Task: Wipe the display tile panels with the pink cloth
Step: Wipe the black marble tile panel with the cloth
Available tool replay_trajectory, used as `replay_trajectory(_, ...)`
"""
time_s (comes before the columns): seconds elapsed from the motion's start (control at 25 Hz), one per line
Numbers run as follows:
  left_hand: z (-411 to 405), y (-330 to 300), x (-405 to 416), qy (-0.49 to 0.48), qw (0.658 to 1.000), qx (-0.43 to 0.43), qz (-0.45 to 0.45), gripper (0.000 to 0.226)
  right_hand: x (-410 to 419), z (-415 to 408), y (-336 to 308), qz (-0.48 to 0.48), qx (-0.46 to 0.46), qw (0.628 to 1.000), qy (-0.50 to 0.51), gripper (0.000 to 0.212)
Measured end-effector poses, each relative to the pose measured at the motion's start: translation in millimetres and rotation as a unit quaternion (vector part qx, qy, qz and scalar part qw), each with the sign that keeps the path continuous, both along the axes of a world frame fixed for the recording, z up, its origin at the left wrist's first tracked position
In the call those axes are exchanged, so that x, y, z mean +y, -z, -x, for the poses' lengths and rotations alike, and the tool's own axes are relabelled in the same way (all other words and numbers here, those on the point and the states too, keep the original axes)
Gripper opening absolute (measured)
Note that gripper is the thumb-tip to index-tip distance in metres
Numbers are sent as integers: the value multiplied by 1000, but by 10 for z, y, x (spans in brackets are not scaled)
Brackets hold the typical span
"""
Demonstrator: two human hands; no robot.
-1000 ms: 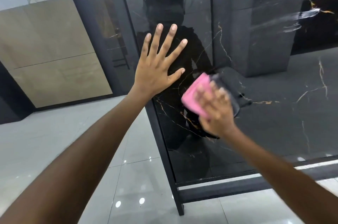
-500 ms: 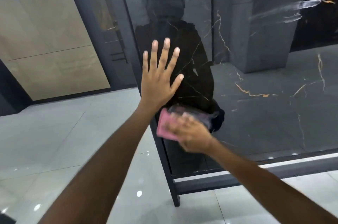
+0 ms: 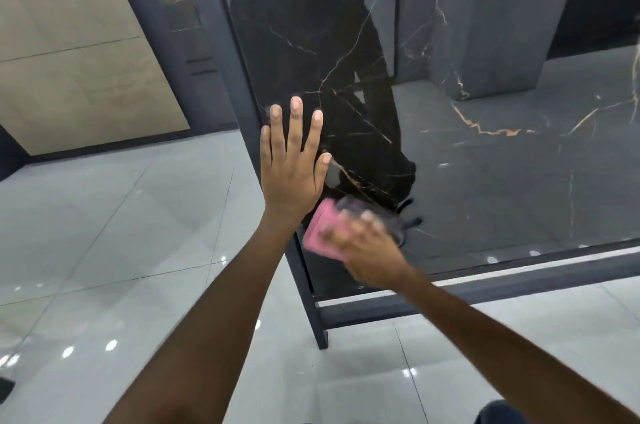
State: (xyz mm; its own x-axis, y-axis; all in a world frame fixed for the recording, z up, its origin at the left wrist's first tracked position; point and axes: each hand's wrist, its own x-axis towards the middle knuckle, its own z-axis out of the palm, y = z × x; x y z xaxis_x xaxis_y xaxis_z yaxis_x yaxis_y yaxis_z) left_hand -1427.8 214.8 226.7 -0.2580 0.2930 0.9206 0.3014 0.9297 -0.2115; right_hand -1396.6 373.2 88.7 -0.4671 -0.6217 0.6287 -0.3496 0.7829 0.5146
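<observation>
While left hand (image 3: 292,177) lies flat on panel (image 3: 485,164) | right hand (image 3: 363,247) presses pink cloth (image 3: 320,233) there

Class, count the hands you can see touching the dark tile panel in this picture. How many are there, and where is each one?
2. The left hand lies flat with straight fingers near the tile panel's left edge. The right hand, blurred, presses the pink cloth against it, lower right of the left.

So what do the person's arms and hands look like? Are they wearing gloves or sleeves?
No gloves and no sleeves show. Both forearms are bare all the way up to the picture's edge. The left hand is bare, with short, plain nails, and no ring, watch or bracelet shows. The right hand is bare too, but it is blurred, so small details there cannot be told.
</observation>
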Motion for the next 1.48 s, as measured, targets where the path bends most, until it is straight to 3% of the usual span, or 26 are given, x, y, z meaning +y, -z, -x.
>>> replay_trajectory(0.08,-5,-7,-10,-9,1000,0,1,50,-178,-108,672,-268,-85,958,-51,90)
replay_trajectory(0.12,-2,-9,-22,-11,1000,-1,0,50,-149,-145,926,-352,-123,926,-64,90)
replay_trajectory(0.2,20,21,-25,-21,1000,10,2,50,131,-196,1069,-422,-185,884,-75,87)
replay_trajectory(0.24,25,27,-21,-27,1000,11,2,50,292,-216,943,-423,-165,888,-74,84)
replay_trajectory(0.28,17,30,-12,-24,1000,9,-3,50,488,-223,793,-384,-129,908,-105,78)
replay_trajectory(0.32,2,36,3,-16,1000,8,-7,50,692,-184,566,-286,-98,943,-137,76)
replay_trajectory(0.4,-13,48,26,-5,1000,12,-9,50,945,-105,-150,-80,-42,991,-103,66)
replay_trajectory(0.48,-17,46,15,-7,1000,6,-8,50,966,20,-616,144,48,988,-43,56)
replay_trajectory(0.52,-20,48,5,-7,1000,4,-6,50,877,7,-680,204,66,976,-26,60)
replay_trajectory(0.56,-27,56,-2,-6,1000,2,-6,50,797,-15,-575,175,72,982,-18,70)
replay_trajectory(0.64,-37,78,-2,-2,1000,-6,-9,50,703,-144,-151,-41,24,998,-38,88)
replay_trajectory(0.72,-25,77,5,-6,1000,-5,-6,50,838,-232,-158,-155,-41,985,-57,94)
replay_trajectory(0.8,-13,66,-8,-14,1000,-13,2,50,997,-160,-700,-95,15,993,-73,80)
replay_trajectory(0.88,-53,45,-2,-17,999,-33,-11,50,1114,-67,-1492,62,89,993,-40,67)
replay_trajectory(0.96,-181,13,78,-6,996,-75,-48,55,1098,-78,-2012,216,101,971,-25,73)
replay_trajectory(1.0,-260,-61,128,6,993,-91,-69,57,1023,-97,-2076,238,97,966,-30,81)
replay_trajectory(1.08,-340,-459,206,50,990,-84,-101,57,832,-148,-1963,101,63,991,-65,89)
replay_trajectory(1.16,-308,-1190,232,92,989,-29,-115,55,845,-141,-2102,-69,44,992,-96,79)
replay_trajectory(1.2,-269,-1620,236,100,987,-2,-125,54,929,-86,-2436,-78,84,989,-95,71)
replay_trajectory(1.24,-222,-2013,243,95,987,17,-130,53,1002,-43,-2863,-24,129,988,-82,67)
replay_trajectory(1.28,-177,-2316,254,76,989,28,-127,53,1101,-6,-3348,90,165,981,-51,66)
replay_trajectory(1.36,-78,-2524,281,19,992,38,-119,55,1243,-22,-4126,347,193,918,-9,70)
replay_trajectory(1.4,-38,-2498,284,4,993,40,-115,55,1201,-20,-4225,422,193,886,0,71)
replay_trajectory(1.44,3,-2444,278,-4,993,42,-110,56,1132,30,-4127,419,198,886,-1,73)
replay_trajectory(1.48,36,-2416,265,-4,994,45,-103,56,1039,85,-3903,325,205,923,-10,76)
